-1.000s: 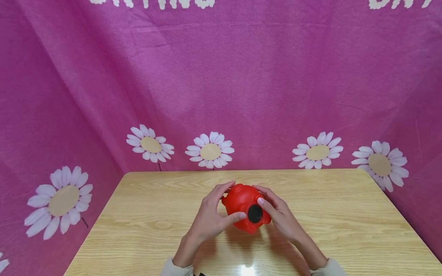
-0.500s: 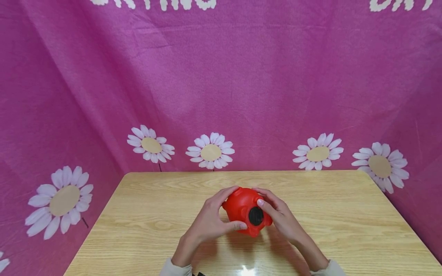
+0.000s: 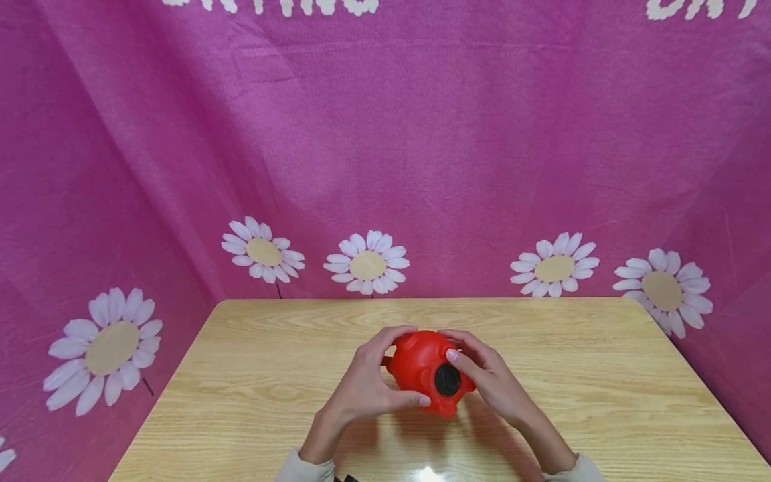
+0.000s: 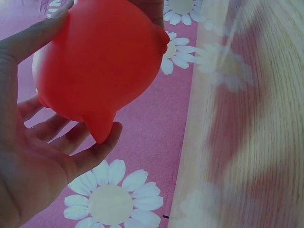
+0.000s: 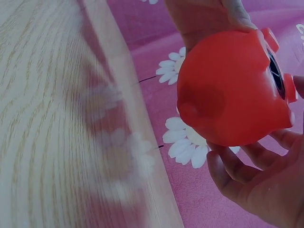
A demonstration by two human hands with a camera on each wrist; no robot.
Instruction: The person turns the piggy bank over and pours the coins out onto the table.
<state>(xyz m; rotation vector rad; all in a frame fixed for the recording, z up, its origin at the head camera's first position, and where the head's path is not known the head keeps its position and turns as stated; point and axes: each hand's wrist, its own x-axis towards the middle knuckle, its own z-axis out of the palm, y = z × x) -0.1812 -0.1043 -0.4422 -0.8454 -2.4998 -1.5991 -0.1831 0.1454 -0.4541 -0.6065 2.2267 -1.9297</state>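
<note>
A glossy red piggy bank [image 3: 417,365] is held off the table between both hands in the head view. Its underside, with stubby feet and a round black plug [image 3: 448,379], is tilted up toward the head camera. My left hand [image 3: 363,387] grips the left side, thumb low on the front and fingers behind. On the other side my right hand [image 3: 492,383] holds it, with the thumb near the plug beside a foot. The left wrist view shows fingers curled under the red body [image 4: 99,61]. Slot-like marks on the plug [image 5: 276,76] show in the right wrist view.
A light wood-grain table [image 3: 271,375] lies below the hands, its surface glossy with reflections. Behind it and at the sides hangs a magenta cloth [image 3: 446,167] printed with white daisies. A small dark object [image 3: 349,478] peeks in at the bottom edge.
The piggy bank has tipped and shifted slightly down toward the person, showing more of the plug. Both hands keep their hold, with only small finger shifts on the left.
</note>
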